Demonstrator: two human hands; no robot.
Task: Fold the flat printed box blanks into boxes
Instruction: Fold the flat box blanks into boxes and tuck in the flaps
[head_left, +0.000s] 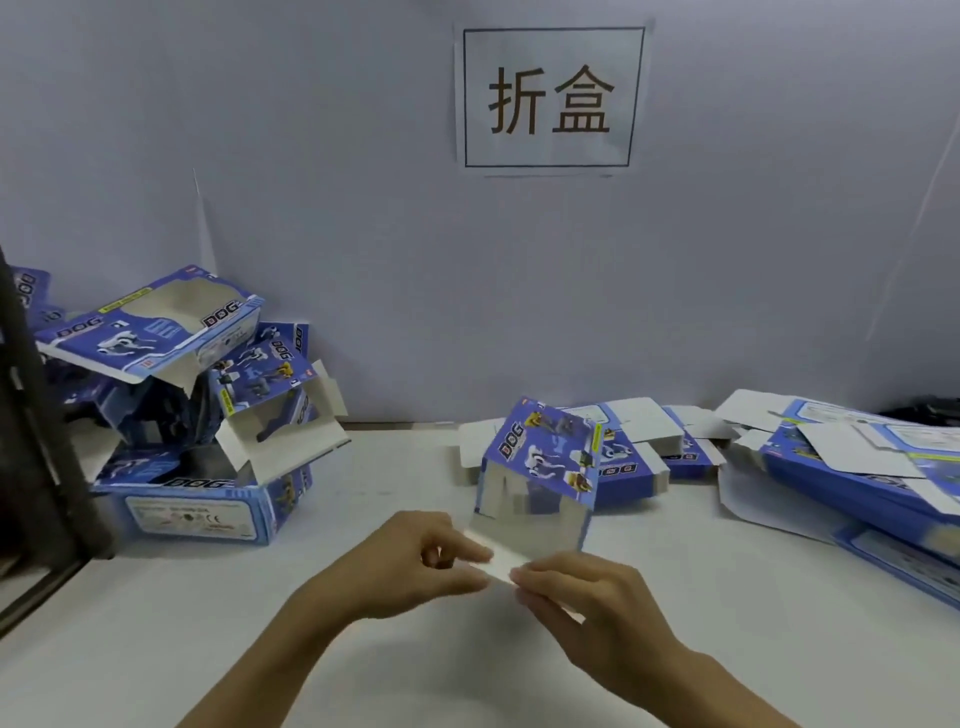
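Observation:
A blue printed "DOG" box (545, 457), partly folded into shape, is held above the white table (363, 649) in the middle of the view, its open white end facing me. My left hand (415, 561) pinches the left end of its lower white flap. My right hand (587, 597) grips the same flap from the right. A stack of flat blue blanks (649, 457) lies just behind the box. A larger spread of flat blanks (857, 467) covers the right side of the table.
Several folded boxes (197, 405) are heaped at the back left against the grey wall. A paper sign (550, 98) hangs on the wall. A dark post (36, 415) stands at the left table edge.

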